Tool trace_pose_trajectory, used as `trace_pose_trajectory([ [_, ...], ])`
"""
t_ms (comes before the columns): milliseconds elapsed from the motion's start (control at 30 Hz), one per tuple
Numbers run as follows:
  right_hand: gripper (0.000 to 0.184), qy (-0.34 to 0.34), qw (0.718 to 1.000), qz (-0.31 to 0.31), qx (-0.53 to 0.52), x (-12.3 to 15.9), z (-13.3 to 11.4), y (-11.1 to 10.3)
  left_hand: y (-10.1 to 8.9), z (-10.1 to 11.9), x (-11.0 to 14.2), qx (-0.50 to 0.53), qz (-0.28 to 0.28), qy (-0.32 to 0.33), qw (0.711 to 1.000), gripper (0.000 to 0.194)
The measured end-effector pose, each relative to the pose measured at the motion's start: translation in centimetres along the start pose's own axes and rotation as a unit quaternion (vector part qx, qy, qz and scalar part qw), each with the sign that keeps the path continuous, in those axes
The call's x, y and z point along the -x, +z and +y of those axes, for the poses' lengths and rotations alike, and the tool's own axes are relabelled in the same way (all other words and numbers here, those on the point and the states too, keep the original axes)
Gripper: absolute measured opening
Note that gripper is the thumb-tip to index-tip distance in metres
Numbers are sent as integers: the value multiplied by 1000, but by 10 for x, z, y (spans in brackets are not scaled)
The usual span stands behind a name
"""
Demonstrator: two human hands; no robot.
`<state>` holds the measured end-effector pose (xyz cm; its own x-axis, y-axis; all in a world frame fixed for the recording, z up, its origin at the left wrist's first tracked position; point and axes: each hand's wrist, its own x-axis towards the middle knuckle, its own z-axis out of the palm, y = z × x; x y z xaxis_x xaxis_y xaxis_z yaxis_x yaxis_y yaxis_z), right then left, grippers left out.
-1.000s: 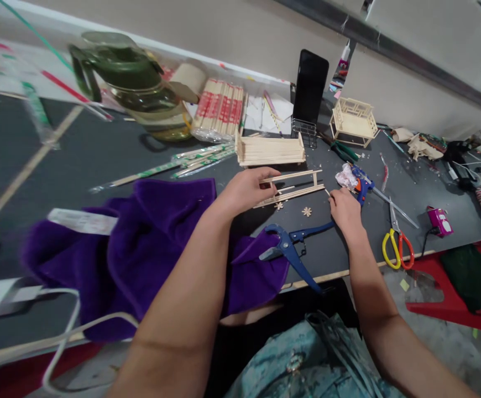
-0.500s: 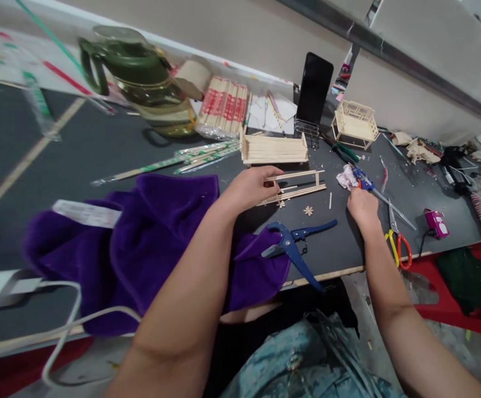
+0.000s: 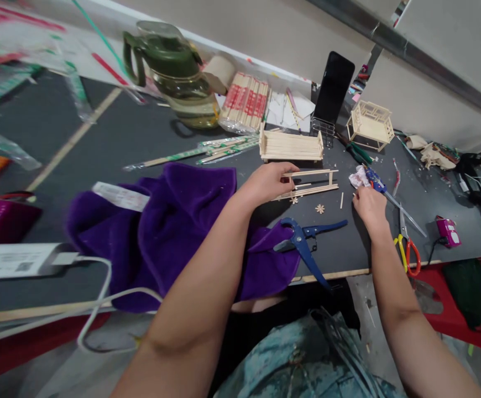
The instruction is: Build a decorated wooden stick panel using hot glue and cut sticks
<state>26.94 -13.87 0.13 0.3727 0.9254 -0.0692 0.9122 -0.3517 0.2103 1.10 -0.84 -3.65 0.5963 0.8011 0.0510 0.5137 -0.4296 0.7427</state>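
My left hand (image 3: 269, 182) pinches the left end of a small frame of thin wooden sticks (image 3: 313, 192), which lies low over the dark tabletop. My right hand (image 3: 371, 207) is closed beside a blue glue gun (image 3: 376, 181) and a crumpled tissue (image 3: 359, 177). Its fingers hide what they hold, if anything; a tiny pale bit shows at the fingertips. Between the hands are a flower-shaped wooden piece (image 3: 320, 209) and a short loose stick (image 3: 341, 200). Just behind the frame stands a miniature wooden bench (image 3: 292, 146).
A blue-handled cutter (image 3: 301, 240) rests partly on a purple cloth (image 3: 182, 232) at the front edge. Scissors (image 3: 404, 243) lie right of my right hand. Behind are a jug (image 3: 178, 83), bundled sticks (image 3: 244, 102), a propped phone (image 3: 335, 88) and a wooden model (image 3: 371, 126).
The view has swung left, so everything appears further right. My left hand still holds the stick frame. My right hand has shifted slightly over the glue gun's orange part, now covered.
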Motion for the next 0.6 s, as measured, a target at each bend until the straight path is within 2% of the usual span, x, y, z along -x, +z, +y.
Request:
trace_pose_trajectory([
  [67,26,-41,996,58,-55,4,-11,-5,0,1,0,1,-5,2,1000,56],
  [133,24,-113,981,99,-122,7,-29,-9,1,-1,0,7,-9,-1,1000,56],
  [267,27,-241,949,101,-179,4,-67,-15,5,-6,-1,49,-6,-7,999,56],
  [400,28,-259,957,64,-118,-2,-85,-21,6,-6,0,56,-3,0,998,53],
  [600,29,-267,960,45,-76,-7,-86,-18,4,-2,1,41,-2,8,999,53],
])
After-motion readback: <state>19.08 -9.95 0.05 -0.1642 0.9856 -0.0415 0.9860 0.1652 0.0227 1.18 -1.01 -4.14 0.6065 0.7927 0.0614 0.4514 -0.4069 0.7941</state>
